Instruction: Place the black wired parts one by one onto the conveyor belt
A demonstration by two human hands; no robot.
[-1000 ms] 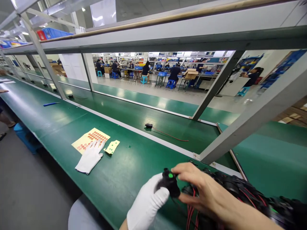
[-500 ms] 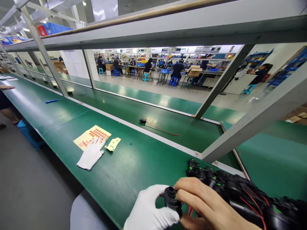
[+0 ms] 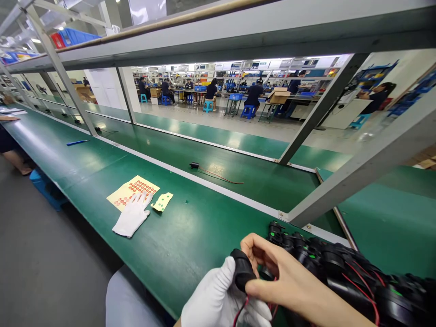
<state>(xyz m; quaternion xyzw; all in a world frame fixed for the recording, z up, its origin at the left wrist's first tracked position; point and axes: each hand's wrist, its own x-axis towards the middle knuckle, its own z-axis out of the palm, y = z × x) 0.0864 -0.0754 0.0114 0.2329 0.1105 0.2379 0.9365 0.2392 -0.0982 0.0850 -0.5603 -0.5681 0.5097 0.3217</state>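
Note:
A small black pump (image 3: 241,269), round-bodied with red and black wires (image 3: 241,310) hanging from it, is between my two hands near the bench's front edge. My left hand (image 3: 213,297), in a white glove, grips its body from the left and below, thumb along the side. From the right, my bare right hand (image 3: 277,270) pinches the same pump between thumb and fingers; some fingertips are hidden behind it. Just right of my hands lies a pile of similar black pumps (image 3: 329,261), several with green dots and red wires.
An empty white glove (image 3: 131,218) lies partly over a sheet of red stickers (image 3: 117,196), beside a scrap with green dots (image 3: 163,202). Another pump (image 3: 194,165) with a long wire rests on the recessed strip. Slanted metal posts (image 3: 361,163) rise behind the bench; a blue pen-like tool (image 3: 77,142) lies far left.
The pump has been turned in my hands: its nozzle end faced up before, and its smooth side shows now. My right hand's thumb has come into view on the near side. The view shifted slightly.

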